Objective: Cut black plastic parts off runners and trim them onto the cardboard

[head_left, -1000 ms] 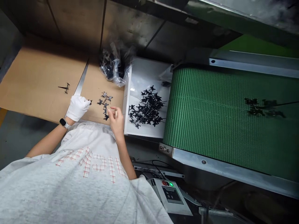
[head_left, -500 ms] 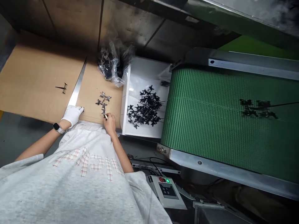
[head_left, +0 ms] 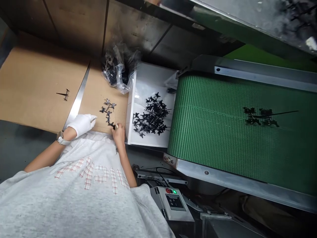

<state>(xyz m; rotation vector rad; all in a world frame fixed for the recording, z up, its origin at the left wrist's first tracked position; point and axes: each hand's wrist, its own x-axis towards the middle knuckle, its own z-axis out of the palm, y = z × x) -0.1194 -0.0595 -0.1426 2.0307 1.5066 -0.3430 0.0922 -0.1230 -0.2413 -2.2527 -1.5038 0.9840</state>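
My left hand [head_left: 82, 124] wears a white glove and lies on the brown cardboard [head_left: 37, 86] near its front edge, fingers stretched to the right and nothing visible in them. My bare right hand [head_left: 119, 131] pinches a small black plastic part [head_left: 112, 125] at the near end of a small cluster of black parts [head_left: 107, 110] on the cardboard. The two hands are about a hand's width apart.
A white tray [head_left: 148, 82] holds a pile of black parts [head_left: 150, 116] right of the cardboard. A green conveyor belt [head_left: 210, 125] carries another black cluster [head_left: 259, 117]. A plastic bag of parts [head_left: 117, 71], a lone black piece [head_left: 63, 94], a metal strip [head_left: 78, 96] and a control box [head_left: 172, 202] are nearby.
My right hand dropped to the cardboard's front edge and closed on a part. My gloved left hand drew back toward me, then stretched rightward. The cluster on the belt moved left.
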